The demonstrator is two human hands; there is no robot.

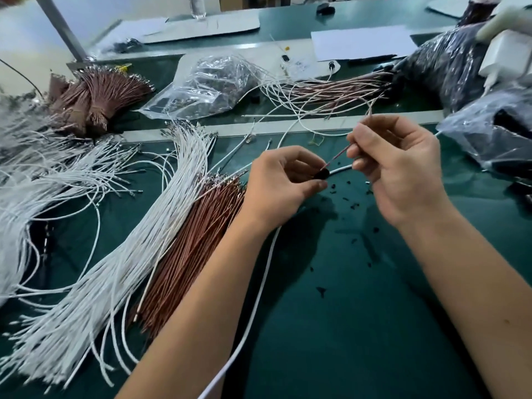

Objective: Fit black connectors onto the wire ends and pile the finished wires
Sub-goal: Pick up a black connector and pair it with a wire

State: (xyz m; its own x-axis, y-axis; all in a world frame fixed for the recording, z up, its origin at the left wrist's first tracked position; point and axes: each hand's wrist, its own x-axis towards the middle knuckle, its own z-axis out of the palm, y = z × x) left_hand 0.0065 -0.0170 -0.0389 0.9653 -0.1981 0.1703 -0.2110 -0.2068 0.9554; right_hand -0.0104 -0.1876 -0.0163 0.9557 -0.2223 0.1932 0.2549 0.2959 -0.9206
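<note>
Nearest, the left hand point(283, 184) pinches a small black plastic connector point(321, 174) between thumb and fingertips, above the dark green table mat point(359, 326). The right hand point(403, 165) pinches a thin reddish-brown wire point(335, 158) whose end meets the connector; a white wire point(341, 169) also reaches it. To seat it well, keep the wire straight and in line with the socket, gripping close to its tip. Whether the terminal is in is hidden. Beyond, the far pile of connected wires point(331, 89) blurs.
</note>
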